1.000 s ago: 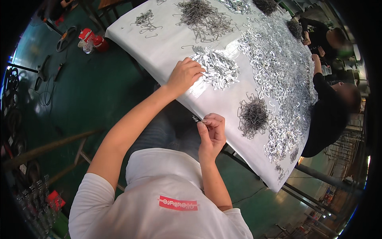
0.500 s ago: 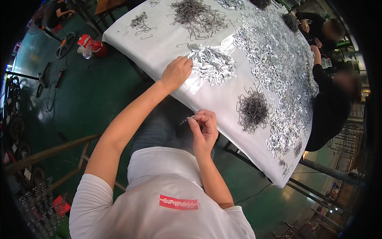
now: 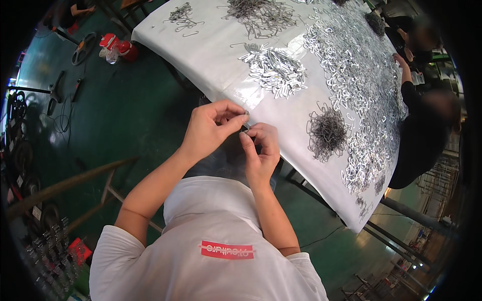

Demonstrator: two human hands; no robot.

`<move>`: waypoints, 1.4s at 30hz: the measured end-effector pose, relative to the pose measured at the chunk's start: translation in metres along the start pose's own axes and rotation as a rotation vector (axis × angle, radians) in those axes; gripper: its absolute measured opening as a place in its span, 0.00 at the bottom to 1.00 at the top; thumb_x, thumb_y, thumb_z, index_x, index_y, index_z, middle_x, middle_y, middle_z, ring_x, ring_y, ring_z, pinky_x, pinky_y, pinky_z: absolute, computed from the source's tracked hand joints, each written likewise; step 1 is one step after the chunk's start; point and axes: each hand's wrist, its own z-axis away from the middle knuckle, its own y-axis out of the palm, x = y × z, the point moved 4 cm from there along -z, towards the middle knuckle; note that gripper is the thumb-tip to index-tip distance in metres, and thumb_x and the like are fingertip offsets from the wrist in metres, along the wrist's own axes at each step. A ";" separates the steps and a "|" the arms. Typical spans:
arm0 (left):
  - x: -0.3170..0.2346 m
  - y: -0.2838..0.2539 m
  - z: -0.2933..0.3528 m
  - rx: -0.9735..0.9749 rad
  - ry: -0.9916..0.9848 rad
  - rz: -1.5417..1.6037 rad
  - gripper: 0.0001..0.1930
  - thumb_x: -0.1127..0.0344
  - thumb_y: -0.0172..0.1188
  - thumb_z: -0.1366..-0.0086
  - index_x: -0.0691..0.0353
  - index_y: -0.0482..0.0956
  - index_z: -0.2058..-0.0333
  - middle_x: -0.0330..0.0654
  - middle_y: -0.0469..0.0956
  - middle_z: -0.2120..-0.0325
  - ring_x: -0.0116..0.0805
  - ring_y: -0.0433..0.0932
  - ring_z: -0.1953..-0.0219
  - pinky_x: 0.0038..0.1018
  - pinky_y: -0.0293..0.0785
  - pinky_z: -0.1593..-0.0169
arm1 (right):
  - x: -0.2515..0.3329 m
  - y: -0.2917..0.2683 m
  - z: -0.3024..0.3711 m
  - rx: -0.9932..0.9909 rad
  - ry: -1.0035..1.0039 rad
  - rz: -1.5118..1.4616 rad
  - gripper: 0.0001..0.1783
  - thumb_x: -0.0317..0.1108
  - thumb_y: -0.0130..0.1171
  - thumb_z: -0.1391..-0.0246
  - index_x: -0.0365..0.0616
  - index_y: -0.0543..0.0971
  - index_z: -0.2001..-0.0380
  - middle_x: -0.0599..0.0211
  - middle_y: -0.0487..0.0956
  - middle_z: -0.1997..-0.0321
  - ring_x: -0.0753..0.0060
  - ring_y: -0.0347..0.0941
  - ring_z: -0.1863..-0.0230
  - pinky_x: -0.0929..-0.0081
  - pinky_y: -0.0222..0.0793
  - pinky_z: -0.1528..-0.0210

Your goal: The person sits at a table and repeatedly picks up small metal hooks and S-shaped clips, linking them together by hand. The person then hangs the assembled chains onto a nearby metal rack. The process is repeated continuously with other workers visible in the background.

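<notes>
My left hand [image 3: 210, 128] and my right hand [image 3: 262, 150] meet at the table's near edge, thumbs and forefingers pinched. Between the fingertips is a small metal piece [image 3: 246, 125], gripped from both sides. It is mostly hidden by the fingers, so its exact shape cannot be told. Just beyond the hands lies a heap of slim, shiny silver metal clips [image 3: 278, 71]. To the right of my right hand sits a tangled heap of dark wire hooks [image 3: 327, 133].
A white-covered table [image 3: 301, 115] carries a broad spread of shiny bent hooks [image 3: 364, 95] and more dark wire hooks [image 3: 263, 17] at the back. Co-workers in black sit along the right side, one nearer person [image 3: 424, 135] among them. Red containers [image 3: 120, 48] stand on the left.
My left hand has come back from the silver clip heap toward my body and now touches fingertips with my right hand. The right hand has risen slightly.
</notes>
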 end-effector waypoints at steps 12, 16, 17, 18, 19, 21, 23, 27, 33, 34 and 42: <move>-0.005 -0.009 0.012 -0.098 0.368 -0.257 0.07 0.74 0.67 0.48 0.63 0.82 0.68 0.40 0.79 0.63 0.35 0.76 0.62 0.27 0.73 0.64 | -0.003 -0.007 -0.030 0.146 -0.142 0.070 0.12 0.27 0.66 0.53 0.41 0.76 0.64 0.63 0.74 0.60 0.73 0.72 0.65 0.78 0.65 0.68; 0.003 -0.015 0.015 -0.122 0.330 -0.231 0.07 0.76 0.67 0.49 0.63 0.81 0.69 0.40 0.79 0.64 0.37 0.76 0.62 0.28 0.73 0.61 | -0.026 0.006 -0.120 0.325 -0.205 0.428 0.07 0.28 0.61 0.47 0.39 0.77 0.65 0.64 0.76 0.70 0.70 0.72 0.71 0.75 0.66 0.70; 0.002 -0.017 0.016 -0.122 0.358 -0.300 0.09 0.79 0.67 0.50 0.63 0.81 0.69 0.41 0.79 0.64 0.37 0.77 0.62 0.27 0.74 0.59 | -0.032 0.022 -0.148 0.374 -0.310 0.469 0.06 0.28 0.61 0.48 0.39 0.78 0.66 0.62 0.76 0.70 0.65 0.73 0.72 0.71 0.67 0.69; 0.003 -0.018 0.016 -0.128 0.367 -0.301 0.09 0.79 0.67 0.51 0.63 0.81 0.69 0.41 0.79 0.64 0.37 0.77 0.61 0.27 0.74 0.59 | -0.037 0.038 -0.175 0.441 -0.377 0.508 0.05 0.28 0.62 0.48 0.41 0.79 0.67 0.62 0.76 0.69 0.62 0.73 0.72 0.67 0.68 0.68; 0.003 -0.019 0.015 -0.136 0.373 -0.303 0.09 0.79 0.68 0.51 0.62 0.82 0.69 0.40 0.79 0.64 0.37 0.77 0.61 0.28 0.73 0.59 | -0.046 0.054 -0.200 0.482 -0.360 0.543 0.04 0.30 0.61 0.48 0.44 0.80 0.68 0.63 0.76 0.67 0.61 0.75 0.70 0.66 0.69 0.67; 0.004 -0.021 0.015 -0.150 0.372 -0.309 0.09 0.78 0.68 0.51 0.62 0.82 0.70 0.40 0.79 0.64 0.37 0.77 0.61 0.27 0.73 0.59 | -0.062 0.084 -0.239 0.544 -0.354 0.730 0.05 0.33 0.61 0.48 0.46 0.80 0.67 0.65 0.76 0.64 0.60 0.76 0.66 0.64 0.71 0.64; 0.006 -0.022 0.014 -0.153 0.368 -0.313 0.08 0.78 0.68 0.51 0.61 0.82 0.70 0.39 0.79 0.64 0.36 0.77 0.61 0.27 0.73 0.59 | -0.074 0.104 -0.259 0.675 -0.399 0.876 0.06 0.34 0.61 0.48 0.47 0.79 0.66 0.65 0.76 0.63 0.59 0.76 0.64 0.63 0.71 0.62; 0.010 -0.023 0.015 -0.143 0.358 -0.319 0.08 0.78 0.68 0.51 0.61 0.82 0.70 0.39 0.79 0.65 0.36 0.77 0.62 0.27 0.74 0.60 | -0.075 0.119 -0.260 0.836 -0.526 1.035 0.07 0.33 0.60 0.47 0.44 0.78 0.65 0.62 0.77 0.63 0.56 0.77 0.63 0.62 0.71 0.60; 0.014 -0.018 0.020 -0.151 0.405 -0.298 0.06 0.75 0.67 0.49 0.63 0.81 0.70 0.38 0.78 0.65 0.37 0.75 0.62 0.29 0.73 0.60 | -0.025 0.064 -0.193 0.621 -0.107 0.478 0.07 0.30 0.61 0.48 0.40 0.77 0.66 0.60 0.81 0.71 0.63 0.77 0.68 0.69 0.70 0.64; 0.014 -0.017 0.021 -0.153 0.406 -0.299 0.06 0.75 0.67 0.49 0.63 0.81 0.70 0.38 0.78 0.65 0.38 0.75 0.62 0.29 0.73 0.60 | -0.017 0.053 -0.171 0.541 0.003 0.383 0.08 0.29 0.63 0.49 0.38 0.77 0.67 0.63 0.80 0.72 0.72 0.75 0.70 0.74 0.70 0.65; 0.010 -0.012 0.029 -0.175 0.419 -0.317 0.07 0.76 0.66 0.49 0.63 0.81 0.70 0.38 0.78 0.66 0.37 0.75 0.64 0.29 0.73 0.62 | 0.022 0.003 -0.045 0.323 0.438 -0.310 0.15 0.23 0.64 0.49 0.38 0.73 0.58 0.67 0.80 0.66 0.82 0.72 0.67 0.88 0.66 0.70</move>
